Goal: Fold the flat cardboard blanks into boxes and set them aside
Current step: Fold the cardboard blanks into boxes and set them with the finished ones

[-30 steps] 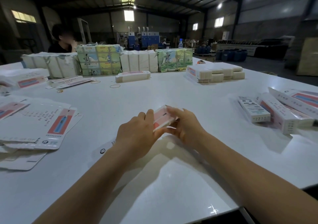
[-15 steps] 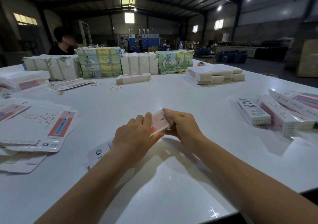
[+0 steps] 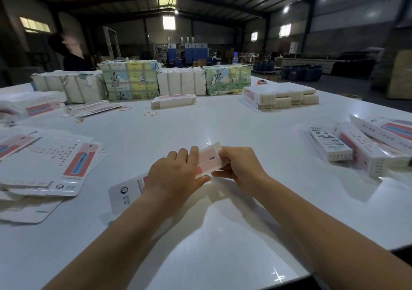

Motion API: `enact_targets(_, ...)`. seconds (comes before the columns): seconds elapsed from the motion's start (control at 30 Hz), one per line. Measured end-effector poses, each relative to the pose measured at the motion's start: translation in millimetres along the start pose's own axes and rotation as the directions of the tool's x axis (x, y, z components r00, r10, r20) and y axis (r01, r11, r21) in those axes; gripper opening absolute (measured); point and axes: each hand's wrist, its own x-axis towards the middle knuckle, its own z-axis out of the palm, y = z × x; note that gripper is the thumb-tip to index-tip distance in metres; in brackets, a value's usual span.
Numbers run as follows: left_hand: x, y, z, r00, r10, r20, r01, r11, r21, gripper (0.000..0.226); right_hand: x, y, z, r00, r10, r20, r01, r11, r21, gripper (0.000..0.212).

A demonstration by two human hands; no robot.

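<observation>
While both hands work at the middle of the worktop [image 3: 223, 120], the carton [image 3: 209, 159] between them has turned from a slanted, half-raised flap a second ago to a flatter panel lying lower, its near end now trailing out under the left wrist. The left hand [image 3: 176, 176] lies over it with fingers curled across the top and thumb beneath, a clamped grip; the right hand [image 3: 239, 167] pinches the far end, fingers tucked under the edge. My reading is that a side crease is being pressed home, so this blank is partway to a tube and its end flaps are not yet closed, though the hands hide the fold itself and I cannot be sure.

Flat blanks [image 3: 51, 167] wait in a loose heap on the left, near the left forearm. Finished boxes [image 3: 356, 147] lie on the right, well apart from the hands, and setting this one there looks unobstructed. Further back sit a small banded bundle [image 3: 174, 101], a stacked pile of folded cartons [image 3: 281, 94], wrapped packs [image 3: 131, 82] and stray rubber bands [image 3: 150, 113]. A blurred person [image 3: 71, 53] stands beyond the far edge.
</observation>
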Motion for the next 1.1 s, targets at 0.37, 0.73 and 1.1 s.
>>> enact_targets(0.37, 1.3, 7.8, -1.6, 0.990, -0.018, -0.137, 0.016, 1.000, -0.019, 0.068, -4.4, 4.4, 0.8, 0.854, -0.519, -0.032, 0.439, 0.752, -0.492, 0.043)
enact_targets(0.73, 2.0, 13.5, 2.0, 0.986, 0.001, -0.168, 0.002, 1.000, 0.023, 0.068, -5.0, 0.7, 3.1, 0.892, -0.444, -0.080, 0.356, 0.801, -0.481, 0.046)
enact_targets(1.1, 4.0, 10.4, -0.9, 0.991, -0.084, -0.102, 0.083, 0.996, -0.021, 0.066, -6.3, 4.5, 15.5, 0.955, -0.289, 0.061, 0.281, 0.823, -0.493, 0.044)
